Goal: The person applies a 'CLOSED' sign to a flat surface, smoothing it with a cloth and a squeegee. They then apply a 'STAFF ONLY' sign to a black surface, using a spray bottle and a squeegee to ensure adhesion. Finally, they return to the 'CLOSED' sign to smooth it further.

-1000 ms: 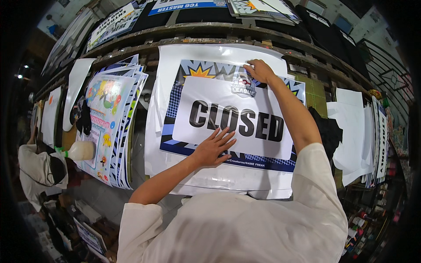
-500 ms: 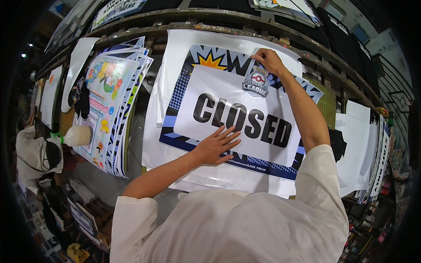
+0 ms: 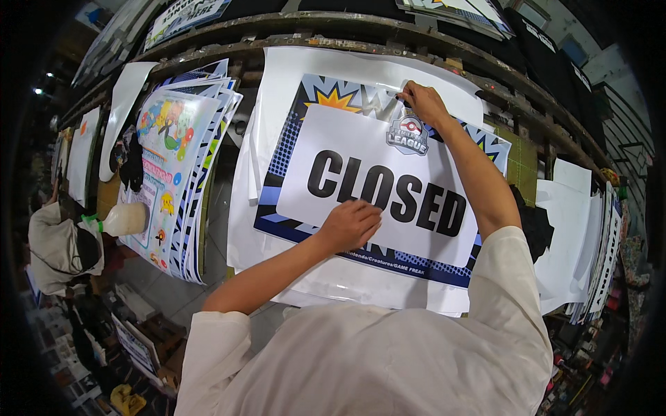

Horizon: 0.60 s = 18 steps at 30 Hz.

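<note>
A poster (image 3: 283, 163) with a blue patterned border and yellow burst lies on larger white sheets (image 3: 298, 64). On it is a white panel (image 3: 305, 132) with big black lettering and an emblem at upper right. My left hand (image 3: 350, 225) is over the panel's lower middle, fingers curled and slightly blurred; their undersides are hidden. My right hand (image 3: 423, 100) is at the poster's top edge, fingertips pinched together; I cannot make out what is between them.
Printed sheets (image 3: 166, 173) and a plastic bottle (image 3: 125, 219) are at left, near a person (image 3: 59, 246). A rack (image 3: 305, 24) crosses behind. Black cloth (image 3: 533, 232) and white sheets (image 3: 558, 246) lie at right; floor tiles (image 3: 173, 301) show below.
My left hand's fingers, spread flat earlier, are now curled. My right hand stays pinched at the top edge, shifting slightly. The view has shifted since a second ago.
</note>
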Each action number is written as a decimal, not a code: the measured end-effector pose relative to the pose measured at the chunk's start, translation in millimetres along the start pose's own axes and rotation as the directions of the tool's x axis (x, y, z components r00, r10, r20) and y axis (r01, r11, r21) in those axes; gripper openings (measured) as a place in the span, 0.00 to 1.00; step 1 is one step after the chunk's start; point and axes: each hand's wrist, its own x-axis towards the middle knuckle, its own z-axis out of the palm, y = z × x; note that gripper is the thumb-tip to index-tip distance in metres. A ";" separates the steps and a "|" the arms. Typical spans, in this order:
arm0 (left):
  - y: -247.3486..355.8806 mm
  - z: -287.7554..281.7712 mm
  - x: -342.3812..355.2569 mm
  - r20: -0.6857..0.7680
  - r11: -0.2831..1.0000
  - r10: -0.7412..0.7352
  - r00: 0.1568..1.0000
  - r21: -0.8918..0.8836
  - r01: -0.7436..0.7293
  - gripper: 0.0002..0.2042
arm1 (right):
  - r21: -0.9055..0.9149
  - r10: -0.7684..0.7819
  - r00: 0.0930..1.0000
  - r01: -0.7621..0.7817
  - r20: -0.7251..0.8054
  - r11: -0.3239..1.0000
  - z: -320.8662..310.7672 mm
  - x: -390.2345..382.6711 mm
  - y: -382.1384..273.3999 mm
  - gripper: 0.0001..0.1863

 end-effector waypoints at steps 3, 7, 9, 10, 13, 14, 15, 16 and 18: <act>2.1 2.5 9.6 -0.243 0.992 -0.017 0.970 0.117 0.047 0.34 | -0.046 -0.014 1.000 0.014 0.017 0.999 1.9 -0.5 -4.9 0.17; 0.1 4.2 12.6 -0.418 0.978 0.071 0.906 0.208 0.020 0.36 | -0.191 -0.066 0.998 0.068 0.014 0.979 3.2 1.2 -4.4 0.17; -1.9 5.5 15.4 -0.422 0.981 0.069 0.904 0.196 0.017 0.38 | -0.258 -0.115 0.993 0.113 0.008 0.960 3.6 3.5 -2.0 0.17; -1.9 5.9 14.8 -0.422 0.982 0.064 0.904 0.187 0.018 0.39 | -0.287 -0.139 0.990 0.136 0.008 0.948 4.2 2.9 -4.3 0.17; -6.7 0.5 16.0 -0.416 0.991 0.028 0.909 0.132 0.030 0.45 | -0.283 -0.065 0.995 0.082 0.070 0.956 2.0 4.5 -9.4 0.17; -7.3 -3.2 17.0 -0.395 0.991 0.007 0.919 0.122 0.045 0.47 | -0.349 -0.129 0.992 0.118 -0.008 0.930 2.2 1.2 -10.6 0.18; -8.5 -7.5 18.2 -0.373 0.992 -0.012 0.928 0.114 0.058 0.49 | -0.417 -0.196 0.977 0.146 -0.081 0.897 2.0 -2.7 -12.0 0.19; -8.1 -11.2 19.6 -0.354 0.992 -0.031 0.935 0.106 0.073 0.50 | -0.486 -0.269 0.952 0.167 -0.148 0.858 1.3 -4.7 -14.2 0.20; -11.1 -10.0 20.1 -0.401 0.988 -0.028 0.916 0.128 0.086 0.51 | -0.329 -0.314 0.909 0.219 -0.273 0.919 8.2 -27.5 -43.5 0.26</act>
